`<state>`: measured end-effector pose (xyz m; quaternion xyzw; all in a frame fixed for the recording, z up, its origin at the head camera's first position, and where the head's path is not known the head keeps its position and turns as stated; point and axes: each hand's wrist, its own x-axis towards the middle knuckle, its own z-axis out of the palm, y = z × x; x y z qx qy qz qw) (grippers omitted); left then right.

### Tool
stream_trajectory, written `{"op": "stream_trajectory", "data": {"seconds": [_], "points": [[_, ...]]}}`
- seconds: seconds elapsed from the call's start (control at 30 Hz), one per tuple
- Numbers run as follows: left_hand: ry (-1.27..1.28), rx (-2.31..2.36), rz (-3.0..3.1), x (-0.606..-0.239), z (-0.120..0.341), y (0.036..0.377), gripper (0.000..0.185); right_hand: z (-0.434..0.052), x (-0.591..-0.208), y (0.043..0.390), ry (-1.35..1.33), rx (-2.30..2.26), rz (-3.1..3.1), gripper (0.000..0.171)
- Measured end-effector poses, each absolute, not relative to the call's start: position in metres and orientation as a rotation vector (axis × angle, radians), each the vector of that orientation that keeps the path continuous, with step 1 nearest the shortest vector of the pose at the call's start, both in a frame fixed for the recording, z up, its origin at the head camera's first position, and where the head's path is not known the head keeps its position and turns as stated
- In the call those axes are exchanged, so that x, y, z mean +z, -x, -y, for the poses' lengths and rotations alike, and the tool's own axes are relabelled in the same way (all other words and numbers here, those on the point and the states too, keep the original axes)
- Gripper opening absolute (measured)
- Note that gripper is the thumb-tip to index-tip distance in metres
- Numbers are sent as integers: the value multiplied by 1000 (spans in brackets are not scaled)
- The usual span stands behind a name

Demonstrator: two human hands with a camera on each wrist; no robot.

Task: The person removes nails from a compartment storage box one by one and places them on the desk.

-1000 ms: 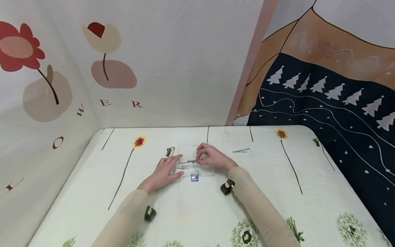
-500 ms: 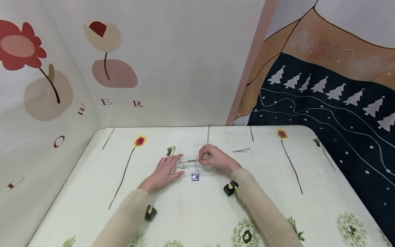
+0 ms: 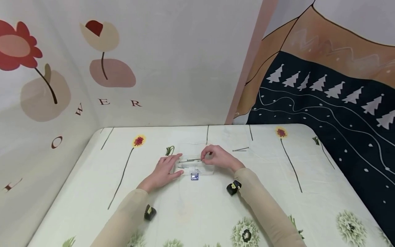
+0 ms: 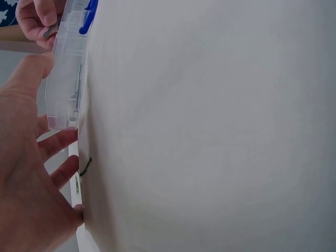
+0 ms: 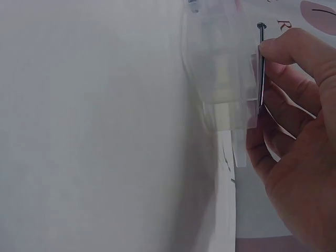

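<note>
Left hand (image 3: 163,170): laid flat on the tablecloth (image 3: 191,212), fingers straight, thumb set against the clear box (image 3: 195,165). Right hand (image 3: 217,157): curled over the box, a nail (image 5: 261,63) pinched at its fingertips. Nails inside the box are shown only by the left wrist view. Printed drapes are hung behind.
</note>
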<state>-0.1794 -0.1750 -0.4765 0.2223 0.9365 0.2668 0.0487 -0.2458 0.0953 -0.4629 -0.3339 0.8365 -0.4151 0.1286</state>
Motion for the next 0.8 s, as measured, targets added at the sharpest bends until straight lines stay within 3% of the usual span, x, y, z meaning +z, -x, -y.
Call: {"op": "stream_trajectory", "data": {"seconds": [0.8], "points": [[-694, 817, -2861, -480, 176, 180, 68, -125, -454, 243, 817, -1146, -2486, 6]]}}
